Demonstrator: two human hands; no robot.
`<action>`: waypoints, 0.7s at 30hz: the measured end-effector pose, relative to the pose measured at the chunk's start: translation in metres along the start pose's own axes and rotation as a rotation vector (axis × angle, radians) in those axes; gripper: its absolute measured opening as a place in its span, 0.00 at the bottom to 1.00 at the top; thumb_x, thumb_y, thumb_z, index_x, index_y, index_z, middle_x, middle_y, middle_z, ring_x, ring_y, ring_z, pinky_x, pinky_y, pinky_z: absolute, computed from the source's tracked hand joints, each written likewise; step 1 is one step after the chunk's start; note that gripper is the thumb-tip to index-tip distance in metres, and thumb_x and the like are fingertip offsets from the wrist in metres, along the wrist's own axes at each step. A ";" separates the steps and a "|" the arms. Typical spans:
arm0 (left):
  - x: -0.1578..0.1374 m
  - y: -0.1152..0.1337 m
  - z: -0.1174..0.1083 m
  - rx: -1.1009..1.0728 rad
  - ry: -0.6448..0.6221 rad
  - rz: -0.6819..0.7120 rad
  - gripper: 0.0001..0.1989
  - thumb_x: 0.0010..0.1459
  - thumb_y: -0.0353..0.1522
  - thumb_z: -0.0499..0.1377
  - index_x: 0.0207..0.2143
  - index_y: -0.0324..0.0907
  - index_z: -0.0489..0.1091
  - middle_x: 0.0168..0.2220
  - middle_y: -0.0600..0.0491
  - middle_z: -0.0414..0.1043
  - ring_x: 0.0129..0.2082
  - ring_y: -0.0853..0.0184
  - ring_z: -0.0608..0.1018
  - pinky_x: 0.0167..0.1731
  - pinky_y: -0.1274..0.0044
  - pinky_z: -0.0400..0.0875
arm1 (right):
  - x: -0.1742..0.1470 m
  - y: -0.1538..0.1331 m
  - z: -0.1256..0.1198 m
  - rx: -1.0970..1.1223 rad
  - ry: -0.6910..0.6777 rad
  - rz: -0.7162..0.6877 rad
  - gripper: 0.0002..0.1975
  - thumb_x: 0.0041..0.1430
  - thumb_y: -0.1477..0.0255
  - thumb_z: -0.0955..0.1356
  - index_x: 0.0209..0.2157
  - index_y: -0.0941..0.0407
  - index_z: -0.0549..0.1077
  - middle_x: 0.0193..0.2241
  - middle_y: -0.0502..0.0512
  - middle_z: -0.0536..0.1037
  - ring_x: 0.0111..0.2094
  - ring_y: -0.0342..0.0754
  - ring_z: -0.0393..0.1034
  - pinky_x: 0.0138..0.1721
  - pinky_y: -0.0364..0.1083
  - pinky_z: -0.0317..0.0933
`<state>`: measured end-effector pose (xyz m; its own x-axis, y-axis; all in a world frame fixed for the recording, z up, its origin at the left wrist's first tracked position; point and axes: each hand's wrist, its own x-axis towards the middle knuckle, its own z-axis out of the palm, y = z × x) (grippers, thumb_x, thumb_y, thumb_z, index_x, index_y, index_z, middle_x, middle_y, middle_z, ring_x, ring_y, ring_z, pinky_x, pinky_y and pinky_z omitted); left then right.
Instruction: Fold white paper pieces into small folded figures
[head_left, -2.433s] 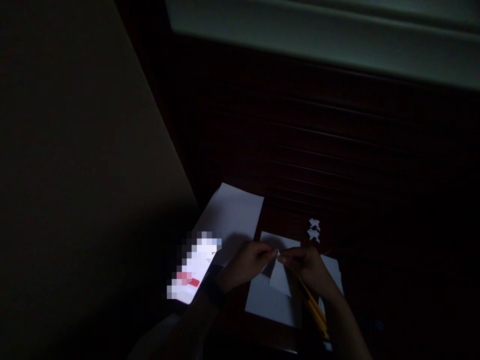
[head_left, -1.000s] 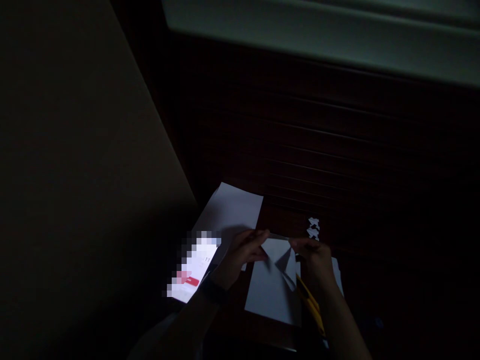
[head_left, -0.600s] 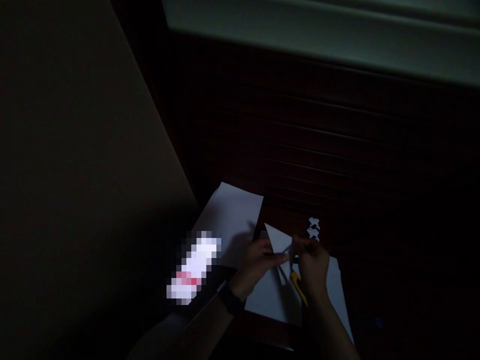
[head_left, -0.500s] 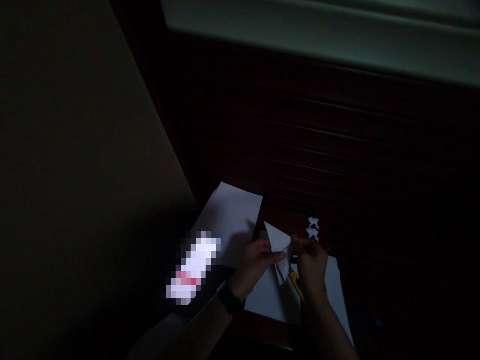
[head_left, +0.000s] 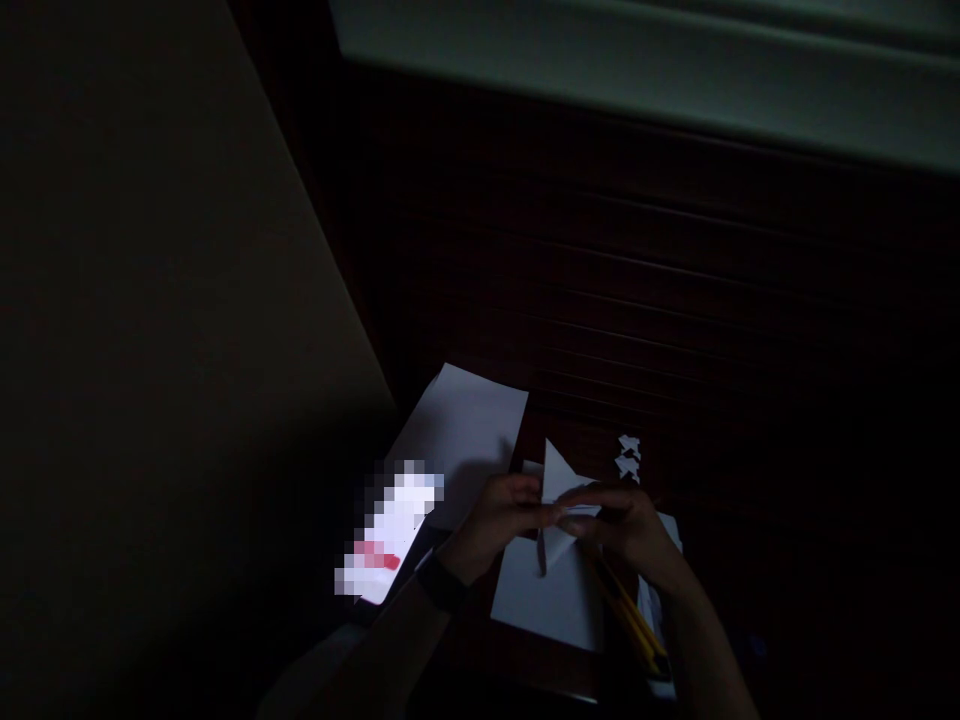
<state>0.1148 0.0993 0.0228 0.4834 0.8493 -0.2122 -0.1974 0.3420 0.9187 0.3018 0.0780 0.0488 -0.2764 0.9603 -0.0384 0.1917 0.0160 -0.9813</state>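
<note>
A folded piece of white paper (head_left: 557, 468) is held up between my two hands, one pointed flap standing upward and another hanging below. My left hand (head_left: 504, 518) pinches its left side, thumb toward the middle. From the right, my right hand (head_left: 630, 522) closes fingers and thumb on the paper near the same fold. Under the hands lies a white paper sheet (head_left: 546, 598). A long yellow and black tool, like a utility knife (head_left: 628, 622), rests just below my right hand. Dim light hides the finer creases.
To the left is a larger white sheet (head_left: 469, 425). A lit phone (head_left: 390, 540), its screen blurred out, is beside it. Small folded white paper pieces (head_left: 628, 455) sit behind my right hand. More white paper (head_left: 649, 605) is at the right, partly covered by my arm.
My right hand has turned and moved its fingers leftward onto the paper's middle. The folded paper has rotated, its point more upright. More of the yellow tool now shows.
</note>
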 end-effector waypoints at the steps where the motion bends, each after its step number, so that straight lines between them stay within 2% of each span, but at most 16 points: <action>1: 0.000 0.001 0.000 0.003 -0.003 -0.004 0.15 0.44 0.35 0.65 0.35 0.36 0.72 0.32 0.48 0.74 0.30 0.66 0.76 0.27 0.78 0.68 | 0.000 -0.001 0.000 0.006 -0.025 0.011 0.11 0.46 0.68 0.72 0.34 0.54 0.78 0.36 0.54 0.79 0.38 0.53 0.72 0.42 0.49 0.64; 5: -0.001 0.006 0.000 -0.003 -0.036 -0.018 0.17 0.45 0.36 0.65 0.37 0.36 0.72 0.33 0.48 0.74 0.30 0.65 0.76 0.29 0.76 0.69 | -0.001 -0.003 -0.001 0.027 -0.067 0.031 0.15 0.44 0.70 0.73 0.38 0.54 0.77 0.37 0.55 0.78 0.39 0.53 0.72 0.42 0.48 0.64; 8: -0.002 0.011 0.001 -0.025 -0.048 0.012 0.15 0.45 0.35 0.64 0.36 0.36 0.73 0.32 0.48 0.74 0.31 0.66 0.76 0.30 0.77 0.69 | -0.001 -0.002 -0.001 0.055 -0.032 0.064 0.16 0.45 0.69 0.72 0.39 0.55 0.77 0.37 0.56 0.78 0.39 0.53 0.72 0.41 0.49 0.64; 13: -0.003 0.013 0.002 -0.071 0.071 -0.032 0.14 0.50 0.39 0.61 0.34 0.37 0.73 0.30 0.50 0.72 0.28 0.67 0.75 0.25 0.79 0.69 | 0.000 0.001 0.001 0.029 0.010 0.121 0.15 0.44 0.69 0.73 0.37 0.54 0.78 0.35 0.54 0.79 0.36 0.52 0.72 0.37 0.47 0.65; 17: 0.000 0.008 0.001 -0.011 0.164 -0.015 0.14 0.49 0.39 0.62 0.29 0.35 0.73 0.26 0.51 0.70 0.25 0.70 0.73 0.22 0.81 0.66 | 0.000 0.000 0.004 0.048 0.007 0.133 0.16 0.43 0.68 0.73 0.38 0.54 0.77 0.36 0.54 0.79 0.38 0.52 0.72 0.39 0.47 0.64; 21: 0.002 0.003 0.000 -0.032 0.167 -0.007 0.15 0.49 0.40 0.61 0.30 0.35 0.73 0.27 0.50 0.71 0.27 0.68 0.74 0.24 0.79 0.68 | 0.000 0.001 0.007 0.074 0.045 0.131 0.16 0.45 0.67 0.73 0.39 0.54 0.77 0.37 0.56 0.78 0.37 0.53 0.71 0.37 0.48 0.64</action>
<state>0.1150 0.1016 0.0250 0.3370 0.9008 -0.2737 -0.2229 0.3588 0.9064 0.2954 0.0762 0.0467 -0.2112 0.9642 -0.1603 0.1527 -0.1294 -0.9798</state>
